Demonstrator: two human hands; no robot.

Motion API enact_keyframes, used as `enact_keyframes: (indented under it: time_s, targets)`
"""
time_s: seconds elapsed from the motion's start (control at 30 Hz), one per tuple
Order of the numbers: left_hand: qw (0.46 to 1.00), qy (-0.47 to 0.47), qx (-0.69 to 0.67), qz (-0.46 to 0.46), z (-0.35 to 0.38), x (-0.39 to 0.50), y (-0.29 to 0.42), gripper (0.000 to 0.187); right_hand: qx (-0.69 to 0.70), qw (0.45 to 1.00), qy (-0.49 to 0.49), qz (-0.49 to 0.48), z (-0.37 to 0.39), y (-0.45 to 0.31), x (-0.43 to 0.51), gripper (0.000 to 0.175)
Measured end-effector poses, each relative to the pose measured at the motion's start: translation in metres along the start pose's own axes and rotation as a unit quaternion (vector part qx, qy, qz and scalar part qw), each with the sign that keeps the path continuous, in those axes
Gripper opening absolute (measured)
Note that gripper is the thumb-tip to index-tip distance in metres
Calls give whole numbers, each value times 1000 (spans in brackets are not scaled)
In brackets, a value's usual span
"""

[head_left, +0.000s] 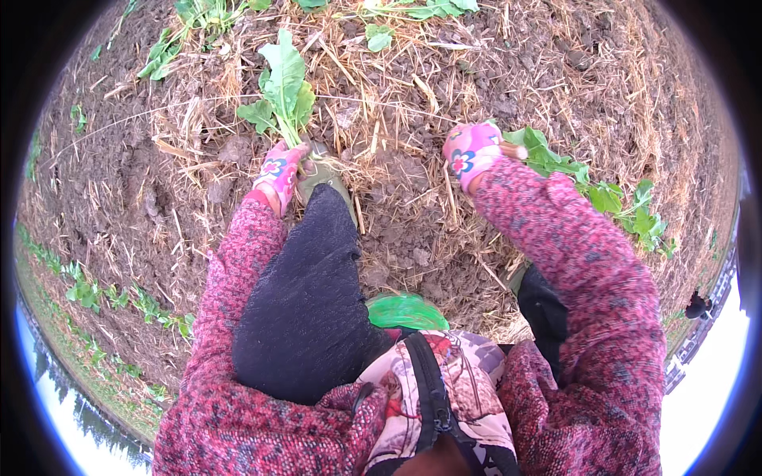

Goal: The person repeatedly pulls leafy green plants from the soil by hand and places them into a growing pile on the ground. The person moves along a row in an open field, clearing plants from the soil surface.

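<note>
My left hand (282,169), in a pink flowered glove, grips a leafy green seedling (284,83) by its stems, leaves pointing away from me. Pale roots show beside the fingers, over the toe of my olive shoe (321,172). To the right, my right hand (472,149) wears a matching glove and is closed, back upward, near the soil. Out of its right side sticks the end of a wooden handle (513,150); the rest of that tool is hidden under the hand. A thin string (381,102) runs across the ground just beyond both hands.
Straw-strewn brown soil (411,196) surrounds me. Leafy plants lie in a row to the right (607,196), with more at the far upper left (208,15) and lower left (86,291). A green rounded object (408,310) is between my legs. Someone dark and distant (698,306) appears at right.
</note>
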State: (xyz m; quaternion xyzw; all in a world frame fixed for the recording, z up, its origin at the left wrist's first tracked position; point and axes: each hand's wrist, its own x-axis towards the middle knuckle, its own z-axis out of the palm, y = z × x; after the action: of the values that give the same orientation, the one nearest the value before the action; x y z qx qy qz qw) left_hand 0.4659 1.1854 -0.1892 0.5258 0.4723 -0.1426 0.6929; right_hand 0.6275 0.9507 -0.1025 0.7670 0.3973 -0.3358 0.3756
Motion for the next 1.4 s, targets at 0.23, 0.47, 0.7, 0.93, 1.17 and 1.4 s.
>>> enact_keyframes:
  time_s: [0.23,0.47,0.7,0.93,1.17,1.4]
  targets:
    - [997,-48,22,-55,9,15,16,30,37,977,173,116,74,-22,-3,21]
    - [961,-59,270,-27,-11,47,24,51,62,981,174,52,86,-9,-14,25]
    - [979,-56,195,-12,1,41,22,35,94,981,156,66,93,-7,27,18]
    - [979,-161,122,3,25,11,38,24,192,977,55,75,90,-5,-16,28]
    - [971,-237,33,25,93,15,47,22,129,989,69,17,85,5,12,27]
    - [950,-164,254,84,177,39,20,41,150,973,162,61,113,-19,-29,29]
